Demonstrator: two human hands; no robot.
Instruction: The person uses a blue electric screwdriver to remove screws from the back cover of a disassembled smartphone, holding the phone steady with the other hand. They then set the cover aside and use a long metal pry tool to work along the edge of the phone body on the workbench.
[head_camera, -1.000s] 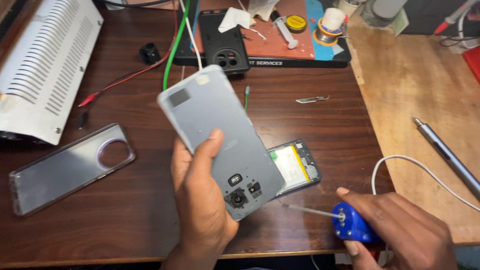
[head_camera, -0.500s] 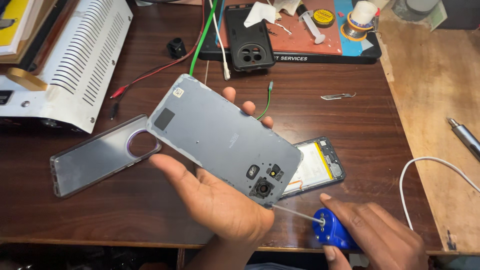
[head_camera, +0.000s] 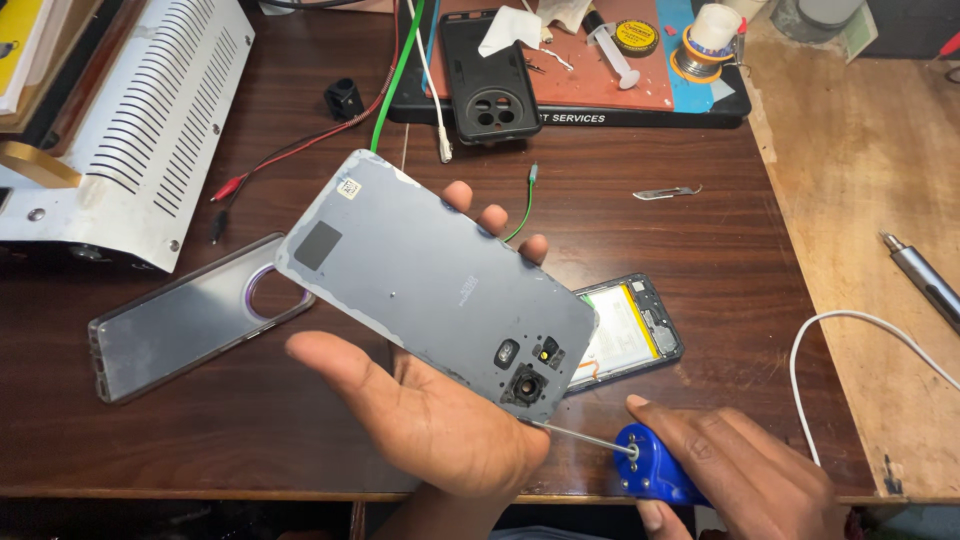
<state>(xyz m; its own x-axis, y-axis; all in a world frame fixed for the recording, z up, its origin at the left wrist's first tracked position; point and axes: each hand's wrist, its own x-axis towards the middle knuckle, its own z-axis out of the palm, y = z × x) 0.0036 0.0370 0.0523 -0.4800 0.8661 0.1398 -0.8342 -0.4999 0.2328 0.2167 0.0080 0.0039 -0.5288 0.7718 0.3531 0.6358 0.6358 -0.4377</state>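
Head view, looking down at dark wood worktop (head_camera: 700, 250). Left hand (head_camera: 440, 425) palm-up, cradling grey phone back cover (head_camera: 430, 280) from beneath; thumb pressed on near edge, fingers (head_camera: 490, 215) curled over far edge, so closed on cover. Cover held off worktop, tilted, inner face up, camera cut-outs at lower right corner. Right hand (head_camera: 740, 480) at bottom right, wrapped tight round blue-handled screwdriver (head_camera: 650, 470); thin metal shaft angled up-left, tip touching or just beside cover's corner by camera holes, can't tell which.

Risks, as judgement: tip could slip off corner & jab left palm directly under it, since hand backs cover there. Too much push could crack or bend thin cover, or scratch lens openings. Loose tilted hold could let cover slide off palm onto opened phone body (head_camera: 630, 335) lying just beyond, battery exposed.

Pose: left wrist bent back, forearm coming up from bottom edge; right wrist low near worktop edge, knuckles up.

Nearby: clear phone case (head_camera: 170, 325) flat at left, white vented machine (head_camera: 140, 120) upper left, black phone case (head_camera: 490, 85) on repair mat (head_camera: 600, 95) at top, scalpel blade (head_camera: 665, 192) right of centre, white cable (head_camera: 850, 330) at right.
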